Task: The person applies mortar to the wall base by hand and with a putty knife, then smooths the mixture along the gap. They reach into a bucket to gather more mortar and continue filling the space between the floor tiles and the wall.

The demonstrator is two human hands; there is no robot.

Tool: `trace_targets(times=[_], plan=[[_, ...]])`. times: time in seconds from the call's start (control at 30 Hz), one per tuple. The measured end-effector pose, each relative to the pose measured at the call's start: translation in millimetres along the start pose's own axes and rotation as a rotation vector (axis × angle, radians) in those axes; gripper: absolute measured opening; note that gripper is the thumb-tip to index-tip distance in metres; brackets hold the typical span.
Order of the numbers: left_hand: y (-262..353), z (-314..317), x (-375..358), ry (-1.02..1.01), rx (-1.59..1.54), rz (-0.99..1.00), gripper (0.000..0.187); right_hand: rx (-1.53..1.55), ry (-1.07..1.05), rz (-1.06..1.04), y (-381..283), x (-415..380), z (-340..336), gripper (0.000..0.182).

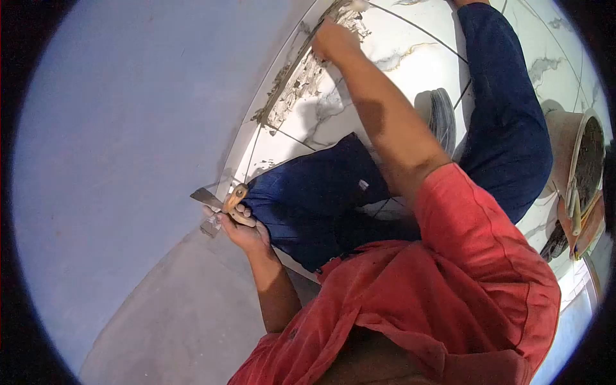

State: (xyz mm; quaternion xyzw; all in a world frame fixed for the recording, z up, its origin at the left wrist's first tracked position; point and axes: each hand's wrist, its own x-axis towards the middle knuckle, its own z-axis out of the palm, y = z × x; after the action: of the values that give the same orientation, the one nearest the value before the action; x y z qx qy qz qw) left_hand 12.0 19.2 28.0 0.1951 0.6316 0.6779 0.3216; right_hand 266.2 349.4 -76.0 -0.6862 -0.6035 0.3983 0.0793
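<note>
My left hand (247, 234) is wrapped around the wooden handles of two scrapers near the wall corner. The upper scraper (206, 197) has a dark, wide blade pointing at the wall; the lower scraper (210, 227) has a smaller, smeared blade. Higher up, my right hand (335, 42) is closed low against the wall's base, at the edge strip (282, 96) between wall and floor. Whatever its fingers hold is hidden. Wet-looking grey-brown residue (300, 86) lies in crumbs and smears along that strip, on the white marbled tiles (410, 61).
The blue-white wall (135, 122) rises on the left, above a grey floor patch (186, 308). My bent legs in dark trousers (507, 122) flank a round grey ribbed object (443, 122). A bucket (564, 144) stands at right beside an orange container (589, 224) with tools.
</note>
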Motion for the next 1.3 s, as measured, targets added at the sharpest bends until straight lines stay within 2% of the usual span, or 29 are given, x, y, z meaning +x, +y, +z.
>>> trace_targets(times=[0.1, 0.17, 0.27, 0.37, 0.47, 0.57, 0.6, 0.63, 0.7, 0.77, 0.83, 0.9, 1.03, 1.13, 1.3], plan=[[-4, -8, 1, -0.022, -0.002, 0.011, 0.051, 0.096, -0.036, 0.053, -24, -25, 38, 0.070], [-5, -11, 2, -0.032, -0.021, 0.005, 0.051, 0.160, -0.153, 0.067, -45, -50, 62, 0.072], [-2, -4, 3, -0.003, -0.022, -0.008, 0.051, 0.104, -0.128, -0.079, -50, -54, 110, 0.078], [-2, -8, 2, 0.000, -0.015, -0.012, 0.052, 0.096, -0.167, -0.021, -56, -72, 96, 0.073], [0, -3, 0, 0.024, -0.013, -0.009, 0.052, -0.088, -0.227, -0.243, -48, -89, 90, 0.055], [2, 4, -1, 0.050, -0.010, -0.014, 0.051, 0.017, -0.164, -0.275, -33, -86, 71, 0.056], [0, -2, 2, 0.046, -0.004, -0.016, 0.051, 0.103, -0.195, -0.224, -29, -90, 46, 0.071], [-1, -7, 0, 0.042, 0.000, -0.018, 0.051, 0.216, -0.138, -0.211, -21, -89, 35, 0.069], [-1, -4, 1, 0.039, -0.017, -0.014, 0.050, 0.937, -0.067, -0.210, 3, -71, 53, 0.056], [-2, -4, 1, 0.025, -0.037, -0.004, 0.050, 1.413, -0.335, -0.119, 24, -58, 57, 0.049], [-4, -9, 5, -0.001, -0.053, 0.011, 0.049, 1.690, -0.450, -0.060, 26, -61, 51, 0.046], [-5, -13, 8, -0.020, -0.076, 0.029, 0.049, 1.775, -0.389, -0.049, 24, -71, 46, 0.046], [-7, -12, 6, -0.011, -0.099, 0.038, 0.049, 1.689, -0.310, -0.021, 19, -72, 61, 0.045], [-9, -16, 6, -0.015, -0.182, 0.022, 0.049, 1.438, -0.264, 0.038, 15, -79, 64, 0.041], [-11, -24, 10, 0.002, -0.256, -0.027, 0.052, 1.302, -0.234, 0.033, 15, -79, 74, 0.033]])
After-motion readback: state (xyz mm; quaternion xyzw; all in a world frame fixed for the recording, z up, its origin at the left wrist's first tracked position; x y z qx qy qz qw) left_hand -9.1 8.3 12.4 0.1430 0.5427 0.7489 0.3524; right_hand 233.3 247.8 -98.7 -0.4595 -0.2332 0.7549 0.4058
